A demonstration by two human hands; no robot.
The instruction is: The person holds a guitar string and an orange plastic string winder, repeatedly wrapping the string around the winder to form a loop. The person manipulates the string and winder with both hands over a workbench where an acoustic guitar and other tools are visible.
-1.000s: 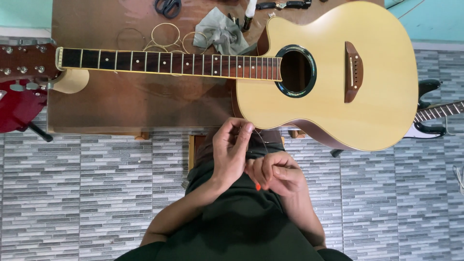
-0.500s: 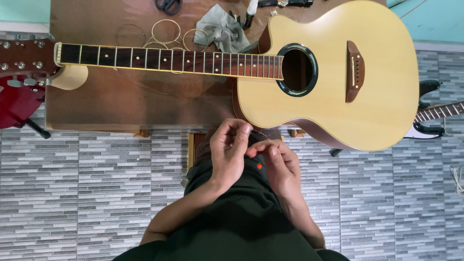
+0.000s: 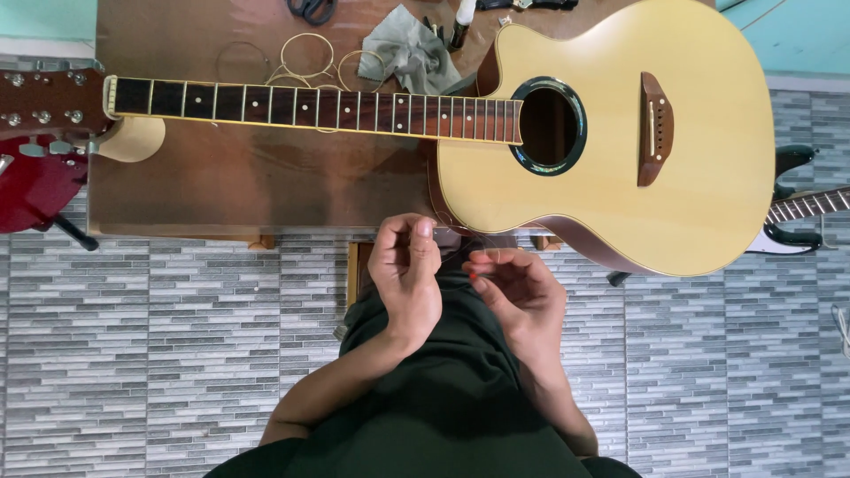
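Looking straight down, we have both hands raised in front of a dark green lap, just below the edge of the wooden table [image 3: 221,190]. The left hand [image 3: 405,270] has its fingers curled in, thumb and forefinger pressed together near the top, pinching a thin guitar string [image 3: 460,237] that is barely visible as a fine dark line. The right hand [image 3: 522,292] sits just beside it, fingers loosely bent, fingertips closed on a small red-orange end piece [image 3: 475,277] of that string. The two hands are near each other but not touching.

Up on the table lies an acoustic guitar [image 3: 611,177], flat on its back, pale natural top, dark soundhole ring, brown bridge. Its neck runs off to the left with a dark fretboard showing no strings, and the headstock [image 3: 44,102] overhangs the table edge, tuners visible. The lower edge of the body hangs past the table just above the hands.

Behind the neck there are coils of old string [image 3: 305,57] in loose loops, a crumpled grey-green cloth [image 3: 407,49] and a pair of dark-handled cutters [image 3: 310,9] at the top edge. A red guitar body [image 3: 31,190] sits at far left, another guitar's neck [image 3: 810,208] at far right, over grey striped floor tiles.
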